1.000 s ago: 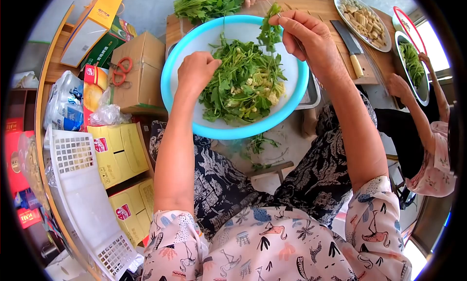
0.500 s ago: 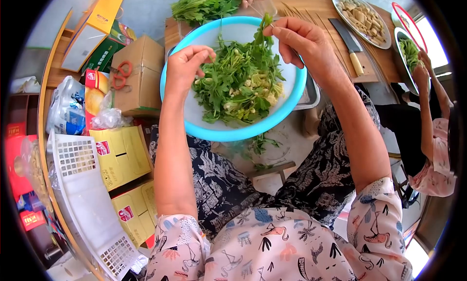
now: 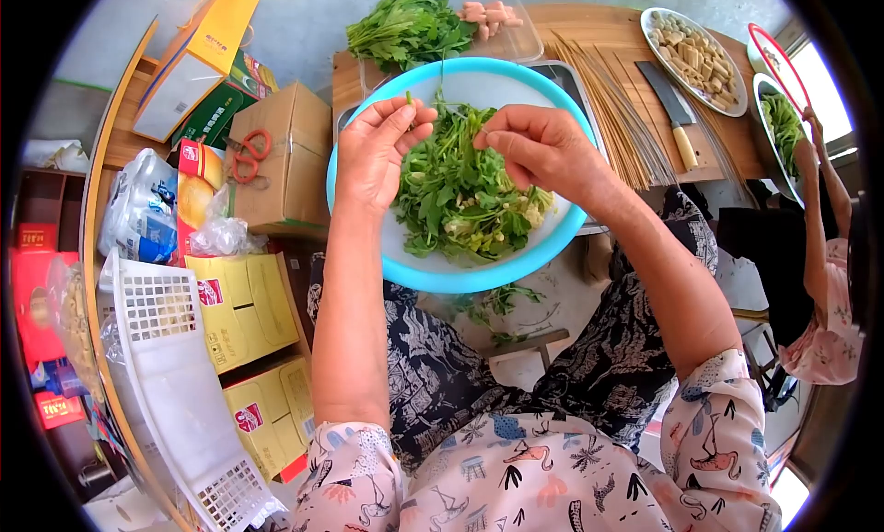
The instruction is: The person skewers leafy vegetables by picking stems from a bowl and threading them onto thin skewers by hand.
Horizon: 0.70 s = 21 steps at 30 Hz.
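A blue-rimmed basin (image 3: pixel 343 178) with a pale inside holds a heap of leafy greens (image 3: pixel 451 196), with yellowish leaves and stems on its right side. Above the basin's left part, my left hand (image 3: pixel 379 150) is closed in a pinch, and a short green stem (image 3: pixel 409 98) pokes up from its fingertips. My right hand (image 3: pixel 548 150) is over the right part of the heap, thumb and forefinger pressed together. Leaves lie right beside those fingertips; whether they grip any is hidden.
Behind the basin are more leafy greens (image 3: pixel 405 26) and pink sausage pieces (image 3: pixel 488 18) in a tray. Skewers (image 3: pixel 612 109), a cleaver (image 3: pixel 665 95) and a food plate (image 3: pixel 695 58) lie right. Scissors (image 3: pixel 247 155) rest on a carton (image 3: pixel 295 168). Another person's hands (image 3: pixel 808 150) hold a bowl.
My right hand has come down and left, and the upright leafy sprig it held is lowered to the heap. A green stem tip now shows in my left hand. The whole view has shifted slightly.
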{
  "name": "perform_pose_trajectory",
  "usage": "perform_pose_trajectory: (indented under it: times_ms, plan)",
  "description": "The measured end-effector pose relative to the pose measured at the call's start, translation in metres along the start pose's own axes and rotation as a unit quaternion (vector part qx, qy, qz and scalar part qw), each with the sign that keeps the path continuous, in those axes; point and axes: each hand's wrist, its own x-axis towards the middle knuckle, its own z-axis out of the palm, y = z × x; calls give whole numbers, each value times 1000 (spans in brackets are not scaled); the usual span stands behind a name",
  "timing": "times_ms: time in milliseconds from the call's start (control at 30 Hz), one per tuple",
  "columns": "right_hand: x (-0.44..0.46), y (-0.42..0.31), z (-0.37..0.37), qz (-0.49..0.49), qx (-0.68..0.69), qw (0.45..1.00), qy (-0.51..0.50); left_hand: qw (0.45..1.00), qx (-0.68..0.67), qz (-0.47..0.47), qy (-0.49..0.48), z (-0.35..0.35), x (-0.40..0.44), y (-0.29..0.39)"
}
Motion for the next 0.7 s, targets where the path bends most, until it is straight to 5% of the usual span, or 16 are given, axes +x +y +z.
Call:
perform_pose_trajectory:
  times_ms: [700]
  plan:
    - [4, 7, 5, -5, -36, 999, 16, 997, -29, -29, -67, 9, -4, -3]
